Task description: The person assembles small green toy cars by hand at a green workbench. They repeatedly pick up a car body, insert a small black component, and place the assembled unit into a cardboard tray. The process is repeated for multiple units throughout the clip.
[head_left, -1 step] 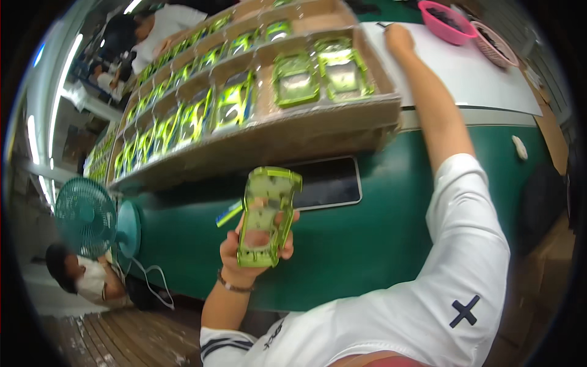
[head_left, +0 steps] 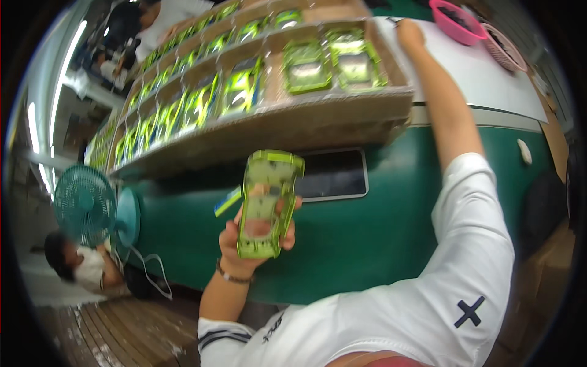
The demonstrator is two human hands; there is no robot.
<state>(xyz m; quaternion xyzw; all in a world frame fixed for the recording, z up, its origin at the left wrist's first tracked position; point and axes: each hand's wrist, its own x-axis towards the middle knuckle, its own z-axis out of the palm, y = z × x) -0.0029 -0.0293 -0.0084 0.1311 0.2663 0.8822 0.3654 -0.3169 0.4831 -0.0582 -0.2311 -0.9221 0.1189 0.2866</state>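
Observation:
My left hand (head_left: 232,243) is closed around a translucent yellow-green plastic housing (head_left: 262,207), tilted up over the green table, with a window cut through its lower half. A small blue-and-green strip (head_left: 227,202) shows beside my left fingers; whether it is held or lies behind them I cannot tell. Stretched far forward, my right hand (head_left: 411,37) rests over a white sheet (head_left: 452,76), its fingers bent together at a small dark piece (head_left: 396,20), too small to name. Similar green housings (head_left: 306,67) sit in the divided cardboard box (head_left: 275,122) ahead.
A dark flat screen device (head_left: 336,174) lies behind the housing. A pink basket (head_left: 458,24) and a paler basket (head_left: 506,49) hold dark pieces at the far right. A teal fan (head_left: 85,199) stands left, with a white cable. Other people (head_left: 92,266) sit at the left.
The view has shifted slightly, so the box and table sit a little further right and higher. Both hands keep their poses, the left still on the housing.

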